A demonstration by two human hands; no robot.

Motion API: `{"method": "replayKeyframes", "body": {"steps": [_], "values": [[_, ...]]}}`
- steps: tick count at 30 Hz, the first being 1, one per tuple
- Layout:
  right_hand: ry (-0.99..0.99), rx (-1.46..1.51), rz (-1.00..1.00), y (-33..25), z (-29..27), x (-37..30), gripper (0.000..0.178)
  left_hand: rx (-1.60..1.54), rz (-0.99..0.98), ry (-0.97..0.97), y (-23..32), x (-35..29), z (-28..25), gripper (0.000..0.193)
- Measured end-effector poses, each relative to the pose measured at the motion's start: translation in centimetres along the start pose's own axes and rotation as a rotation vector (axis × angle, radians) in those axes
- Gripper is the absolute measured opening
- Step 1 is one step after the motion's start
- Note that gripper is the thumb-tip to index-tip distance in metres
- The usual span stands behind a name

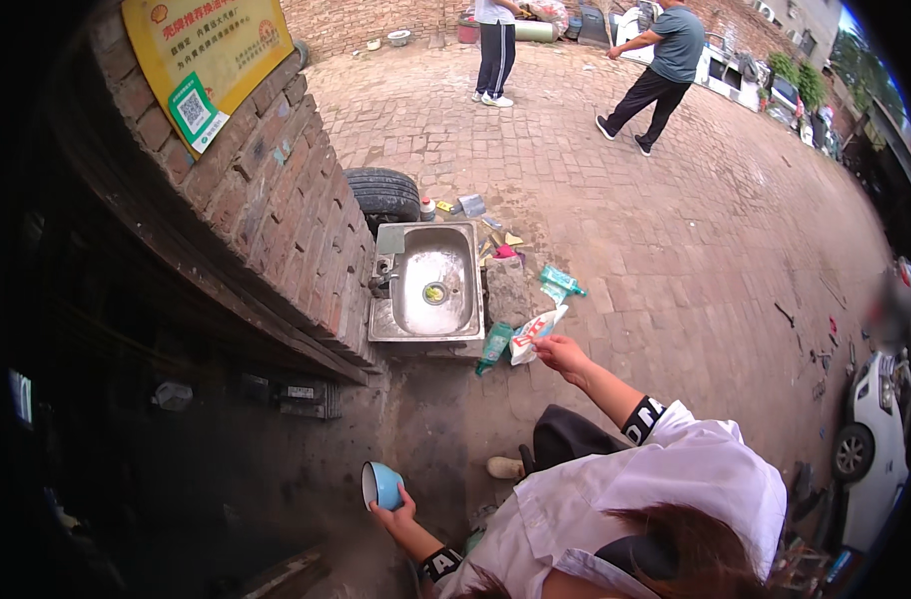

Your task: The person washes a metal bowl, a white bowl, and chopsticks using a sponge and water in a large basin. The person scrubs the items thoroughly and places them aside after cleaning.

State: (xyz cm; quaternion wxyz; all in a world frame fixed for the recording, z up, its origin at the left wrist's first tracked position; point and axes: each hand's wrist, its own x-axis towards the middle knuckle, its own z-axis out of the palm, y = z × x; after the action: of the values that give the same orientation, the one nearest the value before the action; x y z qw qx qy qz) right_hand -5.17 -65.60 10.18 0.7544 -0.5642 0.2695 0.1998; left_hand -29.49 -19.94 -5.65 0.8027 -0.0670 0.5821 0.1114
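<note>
Blue bowl (384, 486) tilting, the left hand (402, 510) is clamping its side, well apart from the metal sink (440, 255); in the head view, as I'm watching, the right hand (563, 355) is pinching a white packet (538, 334) near a green bottle (494, 346); holding both seems the step in hand; moving either would probably be calling for steady fingers.

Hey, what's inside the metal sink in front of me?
What look like yellow-green scraps sit over the drain of the metal sink. They cover the drain's middle, so whatever lies beneath them can't be seen.
</note>
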Motion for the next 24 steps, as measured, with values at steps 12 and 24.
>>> {"method": "replayKeyframes", "body": {"steps": [12,24], "values": [[-0.451,-0.309,0.202,10.6,29.6,7.0,0.009,-0.44,0.287,0.137,12.1,-9.7,-3.6,0.045],[-0.68,-0.148,0.586,18.5,66.1,6.1,0.015,-0.566,0.636,-0.352,32.3,-12.4,6.8,0.047]]}}
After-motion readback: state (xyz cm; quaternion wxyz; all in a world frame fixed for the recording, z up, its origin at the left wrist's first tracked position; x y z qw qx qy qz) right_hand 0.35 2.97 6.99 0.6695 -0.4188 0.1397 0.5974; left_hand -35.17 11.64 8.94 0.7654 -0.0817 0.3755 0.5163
